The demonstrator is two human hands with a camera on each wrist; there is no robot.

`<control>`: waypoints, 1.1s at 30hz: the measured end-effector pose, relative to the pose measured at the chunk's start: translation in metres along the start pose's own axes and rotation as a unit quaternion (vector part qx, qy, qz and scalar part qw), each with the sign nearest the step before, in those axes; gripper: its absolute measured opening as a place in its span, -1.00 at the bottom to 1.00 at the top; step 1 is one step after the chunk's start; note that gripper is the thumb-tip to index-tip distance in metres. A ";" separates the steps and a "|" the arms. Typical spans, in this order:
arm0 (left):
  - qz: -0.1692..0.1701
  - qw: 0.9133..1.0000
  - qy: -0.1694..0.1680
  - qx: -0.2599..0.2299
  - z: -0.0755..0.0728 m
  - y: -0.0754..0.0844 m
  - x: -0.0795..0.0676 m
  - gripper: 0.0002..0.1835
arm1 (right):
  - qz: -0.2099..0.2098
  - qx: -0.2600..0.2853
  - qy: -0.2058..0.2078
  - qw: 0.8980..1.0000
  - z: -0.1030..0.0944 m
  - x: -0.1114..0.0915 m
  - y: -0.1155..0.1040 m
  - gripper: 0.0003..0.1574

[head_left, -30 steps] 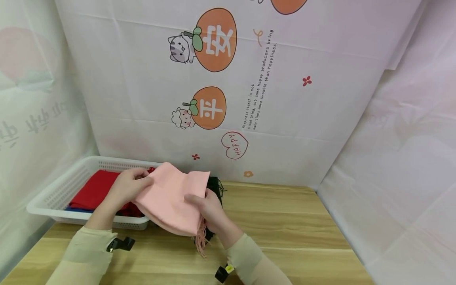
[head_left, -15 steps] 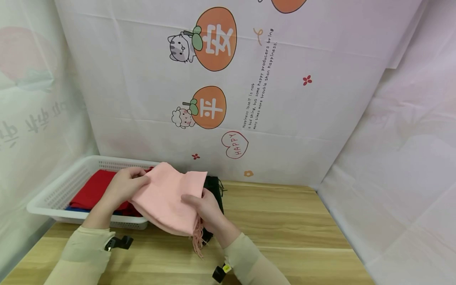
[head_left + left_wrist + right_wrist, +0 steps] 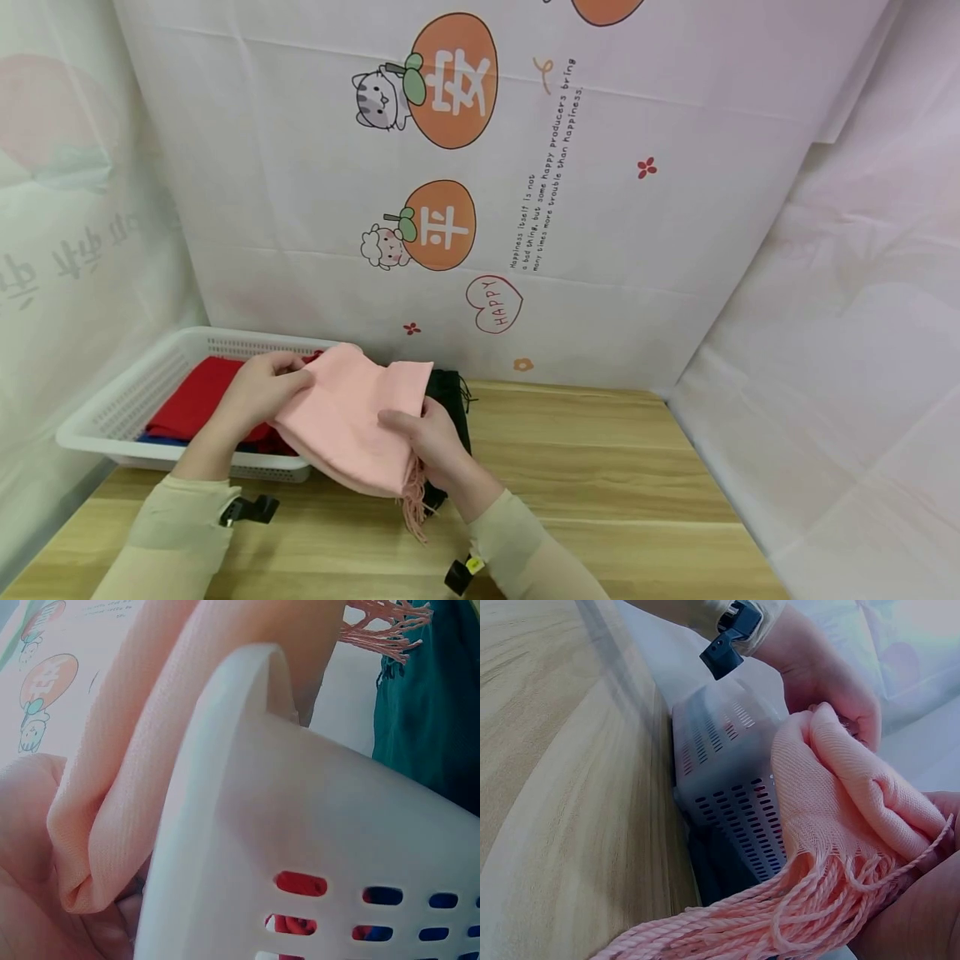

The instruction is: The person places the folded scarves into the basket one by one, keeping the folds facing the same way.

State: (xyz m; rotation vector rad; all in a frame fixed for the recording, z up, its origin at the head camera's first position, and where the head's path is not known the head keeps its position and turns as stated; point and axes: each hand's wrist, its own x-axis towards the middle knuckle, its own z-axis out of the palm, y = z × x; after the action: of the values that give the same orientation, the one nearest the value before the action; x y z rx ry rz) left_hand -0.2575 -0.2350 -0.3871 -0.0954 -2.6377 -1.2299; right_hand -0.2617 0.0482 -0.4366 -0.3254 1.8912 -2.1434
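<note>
A folded pink scarf (image 3: 348, 417) with a twisted fringe (image 3: 817, 900) is held up between both hands, in front of the basket's right end. My left hand (image 3: 262, 387) grips its left end, thumb on top and fingers beneath. At its right edge my right hand (image 3: 435, 437) pinches the cloth, the thumb lying over the front. The left wrist view shows the folded layers resting in the left palm (image 3: 30, 847). Partly hidden behind the scarf, a dark green fringed cloth (image 3: 450, 408) lies on the table.
A white perforated basket (image 3: 120, 417) stands at the left on the wooden table (image 3: 600, 483). In it lie a folded red cloth (image 3: 191, 400) and a blue one (image 3: 161, 440) under it. A white printed sheet (image 3: 585, 317) hangs behind the table.
Both hands have shifted slightly left with the scarf, uncovering a bit more of the dark green cloth. The grip of each hand is the same.
</note>
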 end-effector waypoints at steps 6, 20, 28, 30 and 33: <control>-0.005 1.000 -0.003 -0.004 -0.001 -0.001 0.001 -0.74 | 0.001 -0.005 0.000 1.000 0.001 0.000 0.000 -0.20; -0.005 1.000 -0.002 0.010 -0.001 -0.004 0.002 -0.75 | 0.011 -0.005 -0.009 1.000 0.002 0.002 0.004 -0.20; -0.012 1.000 -0.004 0.013 -0.001 -0.006 0.003 -0.75 | 0.010 -0.002 -0.011 1.000 0.004 0.003 0.008 -0.21; -0.011 1.000 -0.004 0.014 -0.001 -0.006 0.004 -0.75 | 0.009 -0.001 -0.011 1.000 0.005 0.003 0.009 -0.21; -0.010 1.000 -0.003 0.017 -0.002 -0.006 0.003 -0.76 | 0.007 0.000 -0.011 1.000 0.005 0.003 0.010 -0.22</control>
State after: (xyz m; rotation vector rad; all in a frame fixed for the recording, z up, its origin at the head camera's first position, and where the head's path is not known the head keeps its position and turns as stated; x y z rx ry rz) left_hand -0.2614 -0.2408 -0.3898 -0.0680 -2.6695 -1.1921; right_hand -0.2626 0.0410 -0.4460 -0.3329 1.8764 -2.1209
